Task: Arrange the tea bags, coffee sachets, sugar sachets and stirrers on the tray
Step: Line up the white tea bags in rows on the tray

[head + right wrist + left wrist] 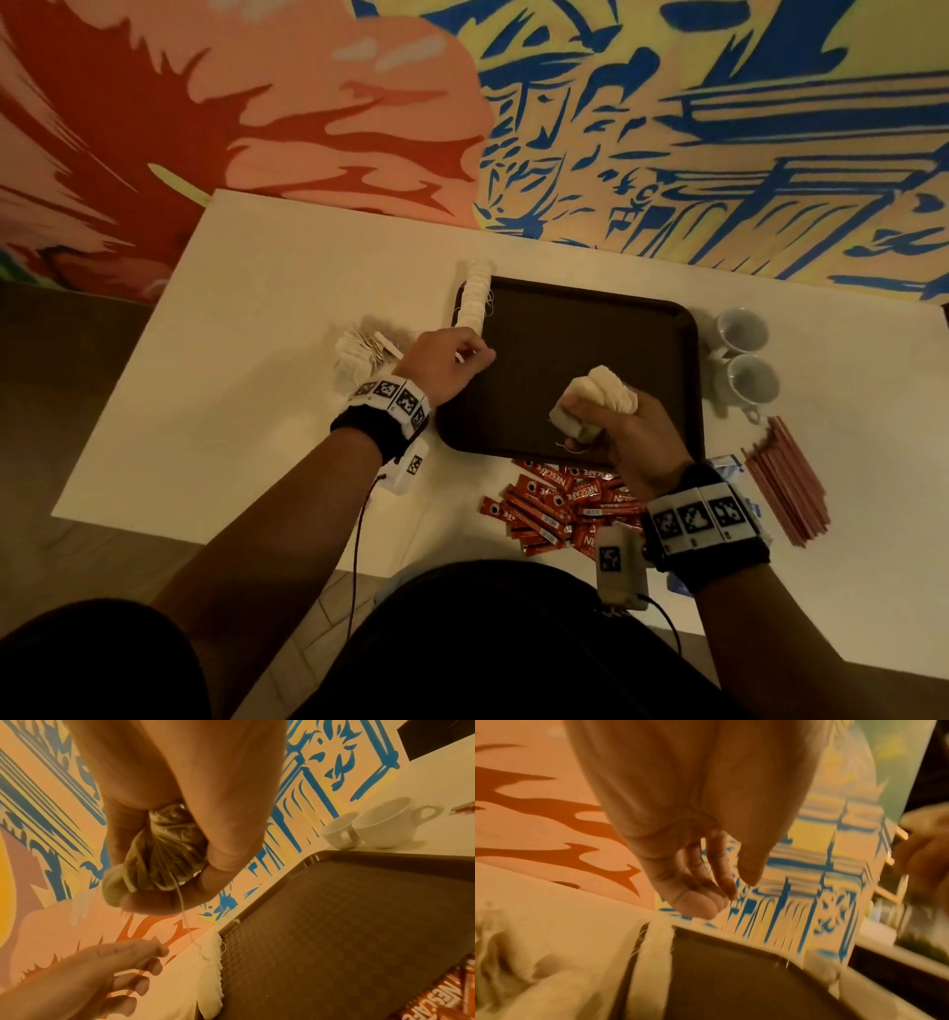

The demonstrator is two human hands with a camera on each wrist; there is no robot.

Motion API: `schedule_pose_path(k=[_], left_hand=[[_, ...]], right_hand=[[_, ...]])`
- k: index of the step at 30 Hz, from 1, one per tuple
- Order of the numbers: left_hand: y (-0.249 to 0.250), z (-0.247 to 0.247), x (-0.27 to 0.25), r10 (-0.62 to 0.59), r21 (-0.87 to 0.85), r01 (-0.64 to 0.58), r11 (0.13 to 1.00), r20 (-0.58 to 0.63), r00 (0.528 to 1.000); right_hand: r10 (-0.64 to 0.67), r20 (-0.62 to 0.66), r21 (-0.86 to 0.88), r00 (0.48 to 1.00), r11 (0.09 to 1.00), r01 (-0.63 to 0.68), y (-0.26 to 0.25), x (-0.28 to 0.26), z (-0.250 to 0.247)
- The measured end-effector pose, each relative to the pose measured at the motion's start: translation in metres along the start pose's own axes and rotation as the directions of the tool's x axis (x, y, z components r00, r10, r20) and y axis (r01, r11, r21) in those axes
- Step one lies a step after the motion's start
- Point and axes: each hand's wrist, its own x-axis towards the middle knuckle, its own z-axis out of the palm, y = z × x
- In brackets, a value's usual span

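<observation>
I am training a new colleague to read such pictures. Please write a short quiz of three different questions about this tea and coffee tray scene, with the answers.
1. True or false: the right hand grips a bunch of tea bags above the tray.
2. Where do the coffee sachets lie? A) on the tray B) on the table, at the tray's near edge C) inside a cup
3. Fill in: along the tray's left edge lies a row of ____.

Key
1. True.
2. B; they lie in a loose heap.
3. Tea bags; the left hand is at the row's near end.
</observation>
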Motion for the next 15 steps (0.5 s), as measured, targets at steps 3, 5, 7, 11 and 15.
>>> schedule_pose_path(k=[3, 5, 7, 11, 15], left_hand=[[0.033, -0.009, -0.026, 0.006, -0.248, 0.012, 0.969, 0.074, 0.997], [0.051, -0.013, -0.041, 0.039, -0.363, 0.009, 0.932, 0.124, 0.992], [0.064, -0.013, -0.055, 0.093, -0.434, -0.011, 0.901, 0.169, 0.981], [0.081, -0.005, -0.073, 0.154, -0.456, -0.043, 0.889, 0.210, 0.965], [0.091, 0.002, -0.082, 0.148, -0.487, -0.051, 0.872, 0.164, 0.975]], right_hand=[[-0.054, 0.021, -0.044, 0.998, 0.998, 0.055, -0.005, 0.001, 0.000], [-0.116, 0.039, -0.113, 0.993, 0.986, 0.120, -0.008, 0.000, 0.000], [-0.156, 0.080, -0.177, 0.985, 0.970, 0.168, -0.011, 0.001, 0.000], [-0.190, 0.096, -0.188, 0.977, 0.960, 0.205, -0.016, -0.003, 0.003], [-0.157, 0.146, -0.023, 0.977, 0.987, 0.162, -0.022, -0.013, 0.008]])
